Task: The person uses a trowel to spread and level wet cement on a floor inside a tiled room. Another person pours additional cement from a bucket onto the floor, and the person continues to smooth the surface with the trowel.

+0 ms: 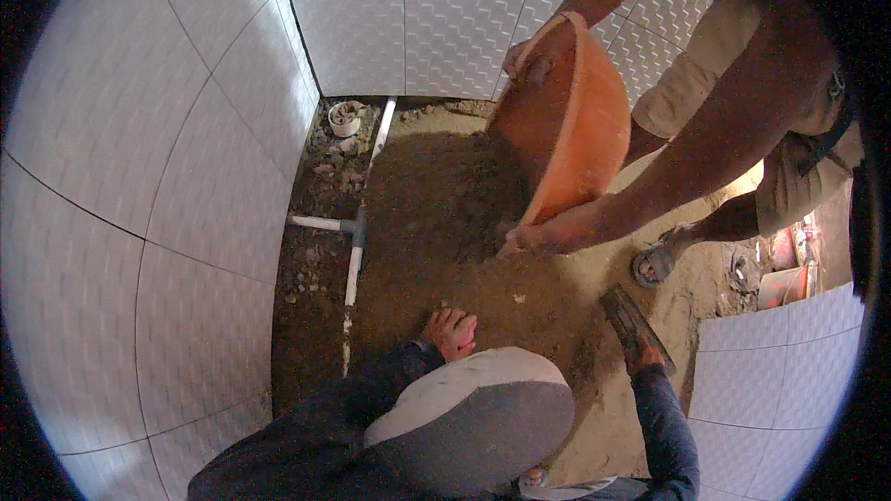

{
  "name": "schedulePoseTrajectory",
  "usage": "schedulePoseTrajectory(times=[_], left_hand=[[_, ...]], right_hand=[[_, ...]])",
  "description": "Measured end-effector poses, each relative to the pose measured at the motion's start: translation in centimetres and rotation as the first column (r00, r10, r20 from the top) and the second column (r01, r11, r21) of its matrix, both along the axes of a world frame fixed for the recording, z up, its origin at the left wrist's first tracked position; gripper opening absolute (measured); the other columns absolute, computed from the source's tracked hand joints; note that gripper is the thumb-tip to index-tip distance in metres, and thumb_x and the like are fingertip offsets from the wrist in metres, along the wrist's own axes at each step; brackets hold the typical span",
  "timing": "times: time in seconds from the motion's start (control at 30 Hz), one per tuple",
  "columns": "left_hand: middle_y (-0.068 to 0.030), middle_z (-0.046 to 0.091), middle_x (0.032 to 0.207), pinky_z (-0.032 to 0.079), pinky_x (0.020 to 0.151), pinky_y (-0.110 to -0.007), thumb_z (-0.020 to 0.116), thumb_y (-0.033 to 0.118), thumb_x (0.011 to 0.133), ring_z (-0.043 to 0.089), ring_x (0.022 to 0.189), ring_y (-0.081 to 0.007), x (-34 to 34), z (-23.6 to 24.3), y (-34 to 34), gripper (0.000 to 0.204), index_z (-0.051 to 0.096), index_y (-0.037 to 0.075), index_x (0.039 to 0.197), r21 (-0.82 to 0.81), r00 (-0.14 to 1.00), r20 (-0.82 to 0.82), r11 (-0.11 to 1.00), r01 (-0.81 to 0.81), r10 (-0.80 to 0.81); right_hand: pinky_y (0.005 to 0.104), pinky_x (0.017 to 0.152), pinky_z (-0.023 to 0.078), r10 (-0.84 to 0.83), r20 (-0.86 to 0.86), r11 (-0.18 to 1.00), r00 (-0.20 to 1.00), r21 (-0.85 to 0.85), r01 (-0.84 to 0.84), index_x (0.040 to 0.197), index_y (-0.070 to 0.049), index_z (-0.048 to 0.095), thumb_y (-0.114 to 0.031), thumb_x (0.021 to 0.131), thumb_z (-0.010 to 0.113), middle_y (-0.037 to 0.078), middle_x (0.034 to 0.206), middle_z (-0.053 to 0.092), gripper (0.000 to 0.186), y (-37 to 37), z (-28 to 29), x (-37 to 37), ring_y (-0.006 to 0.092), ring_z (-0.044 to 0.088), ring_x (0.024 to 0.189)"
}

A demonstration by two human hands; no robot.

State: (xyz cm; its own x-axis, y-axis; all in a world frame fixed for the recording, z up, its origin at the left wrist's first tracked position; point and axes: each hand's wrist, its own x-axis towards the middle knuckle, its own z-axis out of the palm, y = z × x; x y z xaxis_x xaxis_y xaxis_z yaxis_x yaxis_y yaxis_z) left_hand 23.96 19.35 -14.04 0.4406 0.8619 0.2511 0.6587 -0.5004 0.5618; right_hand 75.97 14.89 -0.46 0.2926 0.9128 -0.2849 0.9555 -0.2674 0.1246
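Note:
My left hand [449, 334] is beside my bent knee, just over the dark damp sand or mortar [436, 213] spread on the floor. Its fingers are curled, and a small pink patch shows at them; what it is I cannot make out. On the right, my right hand [648, 354] grips a long, flat plastering float [629, 320] close to the edge of the mix. Ahead, another person's hands [557, 227] hold an orange basin [585, 121] tilted on its side, its mouth toward the heap and dark mix at its lower lip.
White pipes [354, 269] with a grey tee joint [358, 226] run along the left, beside rubble and a small white pot [345, 118]. Tiled walls [213, 223] close off the left and far sides. The co-worker's sandalled foot [655, 263] stands at right, near tiles [780, 380].

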Motion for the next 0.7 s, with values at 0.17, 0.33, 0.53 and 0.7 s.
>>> schedulePoseTrajectory(times=[0.17, 0.33, 0.53, 0.7], left_hand=[[-0.0113, 0.055, 0.115, 0.043, 0.089, -0.05, 0.076, 0.034, 0.073, 0.051, 0.108, -0.0322, -0.3, 0.3, -0.1, 0.062, 0.058, 0.008, 0.126, -0.004, 1.0, -0.013, 1.0, -0.008, 0.008], [-0.0163, 0.059, 0.113, 0.047, 0.089, -0.047, 0.077, 0.031, 0.077, 0.057, 0.105, -0.035, -0.7, 0.3, -1.0, 0.062, 0.055, 0.003, 0.128, 0.077, 0.964, 0.264, 0.995, -0.06, 0.037], [-0.0194, 0.062, 0.111, 0.051, 0.085, -0.042, 0.074, 0.022, 0.08, 0.061, 0.101, -0.0341, -5.4, 4.4, -2.8, 0.054, 0.056, 0.001, 0.127, -0.232, 0.79, 0.49, 0.929, -0.289, 0.369], [-0.0187, 0.062, 0.109, 0.05, 0.084, -0.041, 0.069, 0.012, 0.077, 0.062, 0.097, -0.0335, -11.3, 6.1, 0.0, 0.049, 0.058, 0.001, 0.123, -0.242, 0.596, 0.474, 0.746, -0.62, 0.649]], right_hand=[[0.0466, 0.079, 0.054, -0.075, 0.108, 0.98, 0.991, -0.175, 0.093, 0.132, -0.01, 0.054, -0.04, 0.08, 0.066, 0.023, 0.099, 0.069, 0.061, 1.4, 2.9, -3.0, 0.0399, 0.068, 0.09], [0.0482, 0.078, 0.055, 0.046, 0.059, 0.998, 0.997, 0.039, -0.048, 0.132, -0.007, 0.054, -0.037, 0.081, 0.068, 0.024, 0.104, 0.068, 0.061, 2.1, 4.7, -5.4, 0.0408, 0.068, 0.09], [0.0467, 0.08, 0.054, 0.382, -0.318, 0.907, 0.868, 0.311, -0.285, 0.126, 0.0, 0.056, -0.026, 0.084, 0.07, 0.024, 0.102, 0.069, 0.052, 2.4, 3.0, -10.7, 0.0404, 0.068, 0.091], [0.0467, 0.079, 0.053, 0.333, -0.424, 0.9, 0.843, 0.41, -0.149, 0.126, -0.001, 0.058, -0.033, 0.086, 0.071, 0.025, 0.1, 0.069, 0.053, 10.0, -3.0, -21.1, 0.0412, 0.068, 0.09]])
